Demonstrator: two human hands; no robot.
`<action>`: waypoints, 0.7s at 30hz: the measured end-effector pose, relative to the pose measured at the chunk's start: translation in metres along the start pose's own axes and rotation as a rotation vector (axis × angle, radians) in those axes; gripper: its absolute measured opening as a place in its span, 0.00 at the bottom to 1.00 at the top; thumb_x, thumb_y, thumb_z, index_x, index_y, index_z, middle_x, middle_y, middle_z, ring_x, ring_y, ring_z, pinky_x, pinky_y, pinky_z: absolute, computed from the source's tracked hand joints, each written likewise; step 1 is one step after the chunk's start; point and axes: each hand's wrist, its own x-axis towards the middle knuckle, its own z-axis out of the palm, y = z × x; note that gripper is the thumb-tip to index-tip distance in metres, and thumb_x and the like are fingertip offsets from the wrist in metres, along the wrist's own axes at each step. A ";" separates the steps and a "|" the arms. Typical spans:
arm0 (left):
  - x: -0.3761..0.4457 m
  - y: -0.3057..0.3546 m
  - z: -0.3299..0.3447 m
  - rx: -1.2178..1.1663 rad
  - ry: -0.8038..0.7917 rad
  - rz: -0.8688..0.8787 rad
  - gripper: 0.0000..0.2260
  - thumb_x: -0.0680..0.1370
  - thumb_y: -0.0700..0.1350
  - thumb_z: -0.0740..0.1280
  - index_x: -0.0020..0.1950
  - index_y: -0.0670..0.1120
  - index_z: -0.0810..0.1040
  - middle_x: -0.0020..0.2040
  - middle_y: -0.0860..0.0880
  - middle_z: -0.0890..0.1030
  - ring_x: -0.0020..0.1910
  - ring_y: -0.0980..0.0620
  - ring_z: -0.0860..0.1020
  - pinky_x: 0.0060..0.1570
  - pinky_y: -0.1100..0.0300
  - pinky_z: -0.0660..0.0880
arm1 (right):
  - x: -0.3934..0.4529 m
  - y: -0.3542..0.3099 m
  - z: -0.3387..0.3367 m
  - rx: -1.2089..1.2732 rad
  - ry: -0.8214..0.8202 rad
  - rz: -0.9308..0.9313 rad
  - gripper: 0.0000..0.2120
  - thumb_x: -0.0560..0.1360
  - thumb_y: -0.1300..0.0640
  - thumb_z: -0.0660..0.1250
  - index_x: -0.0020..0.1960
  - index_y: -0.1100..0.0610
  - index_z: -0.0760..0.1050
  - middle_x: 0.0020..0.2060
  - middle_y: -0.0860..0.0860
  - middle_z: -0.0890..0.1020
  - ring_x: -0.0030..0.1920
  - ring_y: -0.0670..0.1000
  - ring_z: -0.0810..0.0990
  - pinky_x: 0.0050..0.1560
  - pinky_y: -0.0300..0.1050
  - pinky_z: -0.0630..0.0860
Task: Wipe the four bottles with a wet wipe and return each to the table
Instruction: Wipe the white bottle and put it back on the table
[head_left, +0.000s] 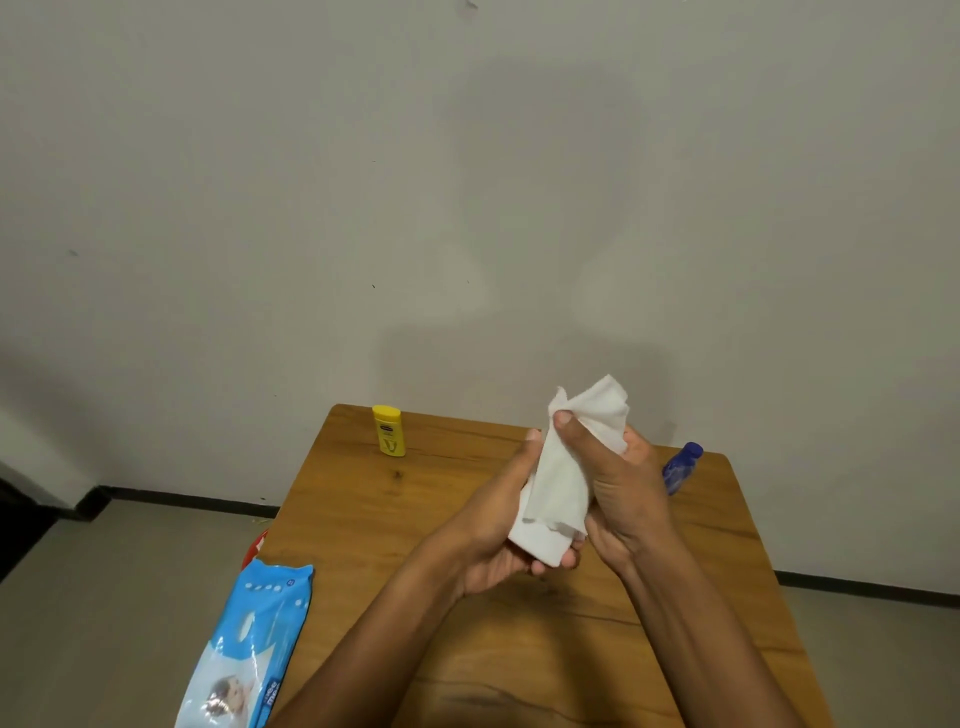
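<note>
Matt wood-grain table (363, 519), glossy plastic wipes pack (254, 649)

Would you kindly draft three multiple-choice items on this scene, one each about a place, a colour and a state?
1. Where does the yellow bottle stand?
A. far left corner of the table
B. on the floor
C. on the wipes pack

2. What colour is the bottle beside the right hand?
A. red
B. blue
C. green

3. What is the white bottle's state?
A. lying on the table
B. standing untouched
C. held in the left hand, wet wipe around it

Answers:
1 A, it stands upright at the far left corner.
2 B, the blue bottle shows past the right hand.
3 C, both hands hold it above the table, wipe draped around it.
</note>
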 end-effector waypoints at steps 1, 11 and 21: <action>0.002 -0.001 0.001 0.031 0.042 0.027 0.38 0.77 0.72 0.52 0.65 0.40 0.75 0.43 0.38 0.79 0.34 0.44 0.78 0.23 0.61 0.71 | 0.000 0.001 0.000 0.011 0.020 -0.011 0.17 0.68 0.62 0.75 0.55 0.63 0.79 0.44 0.59 0.84 0.44 0.57 0.85 0.48 0.57 0.82; 0.001 -0.013 0.016 -0.006 0.017 0.118 0.34 0.78 0.70 0.51 0.67 0.45 0.76 0.44 0.37 0.80 0.34 0.43 0.80 0.23 0.61 0.72 | -0.005 -0.005 -0.011 -0.422 0.049 -0.221 0.23 0.67 0.49 0.75 0.60 0.48 0.75 0.46 0.49 0.85 0.47 0.52 0.86 0.42 0.48 0.83; 0.002 -0.003 0.006 -0.163 -0.273 0.035 0.42 0.74 0.76 0.49 0.68 0.44 0.75 0.47 0.36 0.80 0.36 0.45 0.80 0.26 0.63 0.72 | -0.004 -0.024 -0.022 -0.494 -0.238 -0.224 0.24 0.77 0.47 0.62 0.72 0.45 0.65 0.55 0.49 0.83 0.53 0.48 0.84 0.46 0.42 0.82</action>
